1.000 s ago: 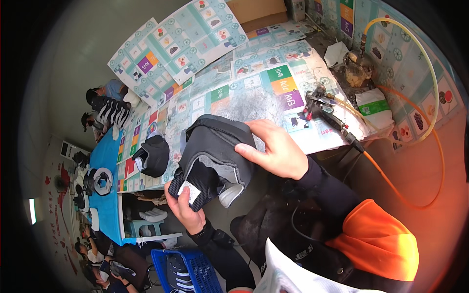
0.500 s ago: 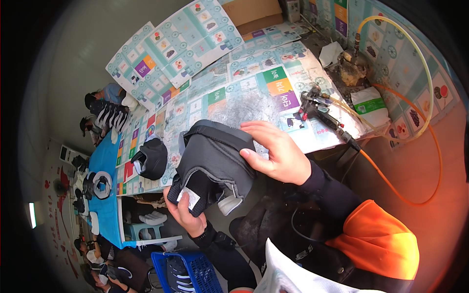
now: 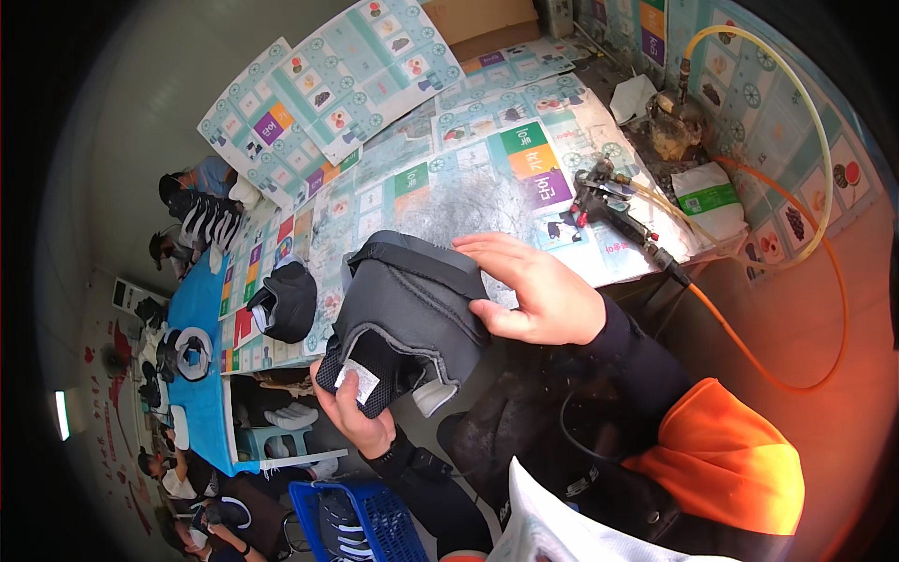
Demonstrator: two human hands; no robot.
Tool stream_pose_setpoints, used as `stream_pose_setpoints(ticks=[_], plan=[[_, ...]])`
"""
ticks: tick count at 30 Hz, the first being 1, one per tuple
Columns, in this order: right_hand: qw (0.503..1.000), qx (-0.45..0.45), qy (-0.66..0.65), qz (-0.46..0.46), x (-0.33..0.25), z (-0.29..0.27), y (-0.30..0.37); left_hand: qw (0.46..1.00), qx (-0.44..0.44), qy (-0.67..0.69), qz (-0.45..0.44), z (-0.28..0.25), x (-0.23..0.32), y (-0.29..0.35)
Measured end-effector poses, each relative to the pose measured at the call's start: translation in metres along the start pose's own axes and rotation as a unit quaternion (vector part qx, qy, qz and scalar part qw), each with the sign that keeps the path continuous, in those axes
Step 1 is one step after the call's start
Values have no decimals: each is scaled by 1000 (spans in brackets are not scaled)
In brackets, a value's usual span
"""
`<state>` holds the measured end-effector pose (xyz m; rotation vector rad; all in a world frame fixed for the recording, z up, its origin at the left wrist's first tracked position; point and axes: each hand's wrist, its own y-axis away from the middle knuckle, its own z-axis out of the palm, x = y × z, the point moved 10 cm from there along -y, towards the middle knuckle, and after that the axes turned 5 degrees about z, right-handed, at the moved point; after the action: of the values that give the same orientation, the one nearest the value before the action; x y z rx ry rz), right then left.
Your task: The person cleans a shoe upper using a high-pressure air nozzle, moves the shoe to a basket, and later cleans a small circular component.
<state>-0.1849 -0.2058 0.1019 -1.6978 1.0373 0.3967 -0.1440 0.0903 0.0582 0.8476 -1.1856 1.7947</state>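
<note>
A black shoe upper [image 3: 412,300] with no sole showing is held up in front of me, its opening toward me. At its lower left, my left hand [image 3: 361,421] pinches the mesh tongue [image 3: 376,398], thumb on a white label [image 3: 358,382]. My right hand [image 3: 548,295] touches the upper's right edge, fingers stretched out above and thumb apart below. Where the fingertips meet the far side, part of the contact is hidden. Another black shoe upper [image 3: 288,302] lies on the table to the left.
A spray gun [image 3: 604,201] with an orange hose [image 3: 749,351] lies on the paper-covered table [image 3: 375,201] at right. A blue basket [image 3: 389,525] holding a shoe stands below left. Beyond a blue-covered table [image 3: 201,412] sit other people [image 3: 201,187].
My right thumb has shifted slightly down and right along the upper's edge. The upper has turned a little; my left hand keeps its grip.
</note>
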Motion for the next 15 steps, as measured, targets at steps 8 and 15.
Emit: stream_pose_setpoints(ticks=[8, 15], plan=[[962, -11, -240, 129, 47, 13, 6, 1000, -5, 21, -14, -1, -3, -2], [967, 146, -45, 204, 82, -35, -2, 996, -5, 17, -83, 13, -1, -14]])
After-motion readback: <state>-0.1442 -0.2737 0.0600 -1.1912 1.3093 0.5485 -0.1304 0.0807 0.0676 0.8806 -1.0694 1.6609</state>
